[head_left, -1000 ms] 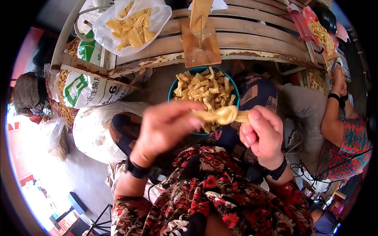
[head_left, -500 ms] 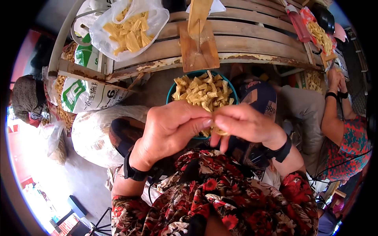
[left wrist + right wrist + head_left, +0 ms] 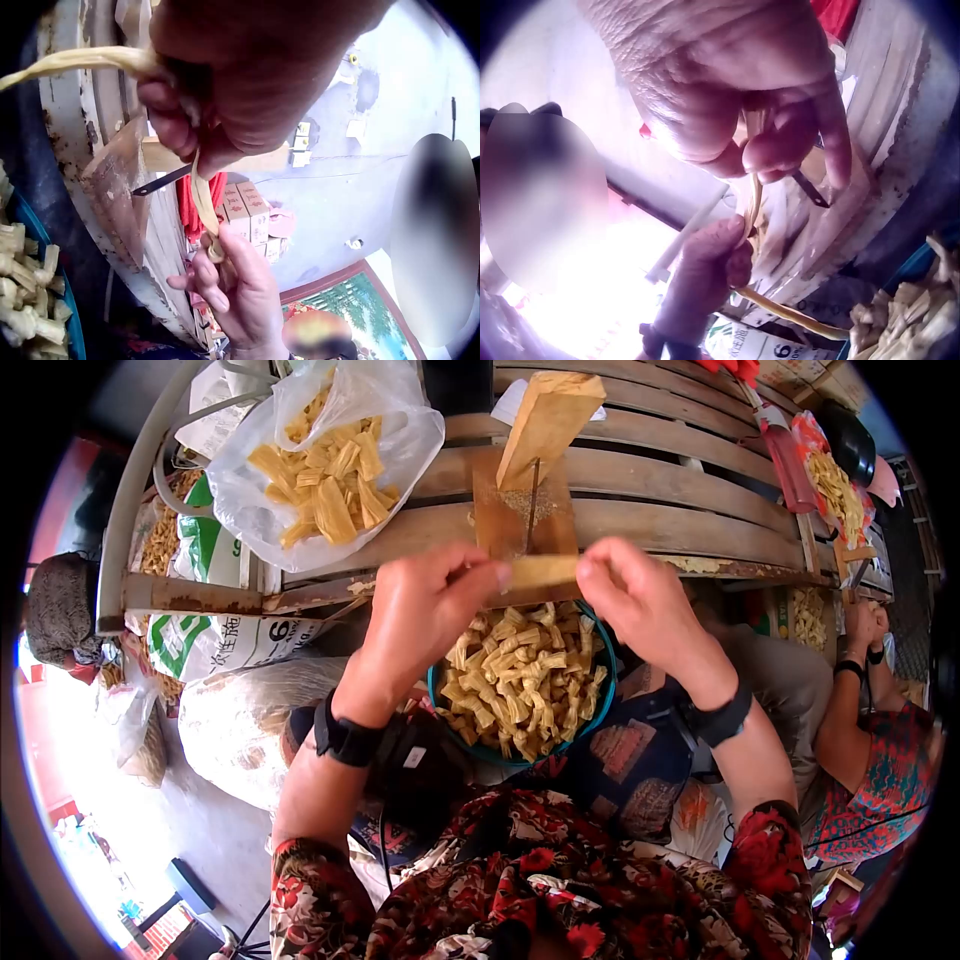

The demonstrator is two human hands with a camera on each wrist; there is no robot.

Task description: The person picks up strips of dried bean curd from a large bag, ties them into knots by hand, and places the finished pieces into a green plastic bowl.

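A pale yellow tofu-skin strip (image 3: 542,571) is stretched between both hands, just in front of an upright blade (image 3: 533,510) on a wooden stand. My left hand (image 3: 425,605) pinches the strip between thumb and curled fingers. Its long tail (image 3: 90,56) trails from that hand in the left wrist view. On the other side, my right hand (image 3: 640,600) pinches the strip near a small knotted end (image 3: 216,249). Below the hands, a teal basin (image 3: 606,705) holds a heap of short knotted pieces (image 3: 520,680).
The blade's stand has a flat wooden base (image 3: 490,490) at the edge of a slatted bench (image 3: 650,525). A white plastic bag (image 3: 235,490) of cut pieces lies at the bench's left. At right is another person's arm (image 3: 845,735); sacks (image 3: 215,645) stand at left.
Both hands have moved forward from above the basin to the blade. The strip's knot, plain between the hands a second ago, is now at the right hand. The head view has shifted.
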